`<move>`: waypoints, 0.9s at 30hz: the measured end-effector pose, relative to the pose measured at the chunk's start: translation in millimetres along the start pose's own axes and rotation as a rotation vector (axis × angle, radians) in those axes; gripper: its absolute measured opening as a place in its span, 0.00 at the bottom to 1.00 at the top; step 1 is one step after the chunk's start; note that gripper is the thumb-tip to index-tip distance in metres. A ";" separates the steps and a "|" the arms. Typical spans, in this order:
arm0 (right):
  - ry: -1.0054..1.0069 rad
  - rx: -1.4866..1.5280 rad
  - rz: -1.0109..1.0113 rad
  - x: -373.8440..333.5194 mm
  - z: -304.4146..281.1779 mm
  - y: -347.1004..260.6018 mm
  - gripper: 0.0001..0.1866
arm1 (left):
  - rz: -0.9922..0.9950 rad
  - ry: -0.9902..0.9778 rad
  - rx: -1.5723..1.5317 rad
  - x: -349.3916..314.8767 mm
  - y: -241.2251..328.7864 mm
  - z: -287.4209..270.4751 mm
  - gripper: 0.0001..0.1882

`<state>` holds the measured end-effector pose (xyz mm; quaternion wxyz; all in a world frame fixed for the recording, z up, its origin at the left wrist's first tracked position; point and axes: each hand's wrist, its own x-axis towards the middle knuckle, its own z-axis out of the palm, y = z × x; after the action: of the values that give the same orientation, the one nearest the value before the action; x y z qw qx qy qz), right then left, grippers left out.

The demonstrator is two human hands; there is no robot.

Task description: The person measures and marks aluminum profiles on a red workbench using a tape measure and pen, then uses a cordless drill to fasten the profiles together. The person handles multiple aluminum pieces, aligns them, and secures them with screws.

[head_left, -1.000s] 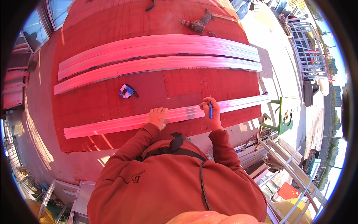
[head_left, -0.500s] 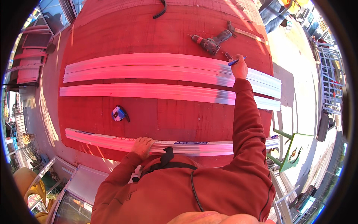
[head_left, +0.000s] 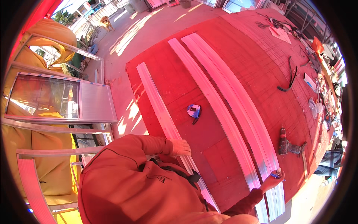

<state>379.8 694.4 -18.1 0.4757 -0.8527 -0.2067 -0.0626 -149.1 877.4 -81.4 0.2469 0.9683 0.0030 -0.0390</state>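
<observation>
1. I see the red table (head_left: 257, 74) filling the middle of my view, its left edge running close beside the near strip (head_left: 166, 121).
2. Between the near strip and the middle strip (head_left: 230, 127) I have a broad band of red top, with the tape measure (head_left: 194, 111) lying in it.
3. The gap from the middle strip to the wide strip (head_left: 244, 112) is only a narrow slit.
4. Right of the wide strip I see more red top; the drill (head_left: 285, 143) lies there near the right hand (head_left: 273, 180), and the black strips (head_left: 289, 84) lie farther up.
5. The wide strip's lower end comes near the table's edge; I can't tell whether it overhangs.
6. I see the left hand (head_left: 181, 147) laid flat across the near strip, fingers out straight and close together, pointing toward the tape measure; its thumb I can't make out.
7. I see the right hand's fingers closed round the blue pen (head_left: 276, 175), over the wide strip's lower part. I can't tell whether the pen's tip touches the strip.
</observation>
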 end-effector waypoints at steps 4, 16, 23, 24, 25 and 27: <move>-0.243 0.282 -0.137 -138.1 15.0 -29.5 0.26 | 0.013 -0.050 0.040 5.0 -4.7 3.7 0.47; -0.487 0.466 0.282 -376.0 56.4 -173.3 0.20 | 0.078 0.580 -0.453 9.7 39.4 -3.9 0.13; -0.355 0.401 0.468 -451.8 32.7 -179.7 0.22 | 0.226 0.429 -0.551 -39.2 50.7 0.2 0.13; -0.356 0.359 0.450 -459.1 30.6 -181.9 0.22 | 0.231 0.411 -0.553 -44.4 49.8 2.5 0.13; -0.360 0.316 0.432 -465.1 27.0 -184.6 0.22 | 0.237 0.391 -0.547 -48.7 50.1 5.9 0.13; -0.357 0.341 0.491 -476.7 23.9 -187.3 0.21 | 0.251 0.402 -0.538 -54.1 52.5 4.0 0.13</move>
<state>-131.8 661.3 -28.6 0.5684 -0.7828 -0.0827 0.2394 -202.0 830.1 -55.6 0.4902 0.8498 -0.0575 0.1851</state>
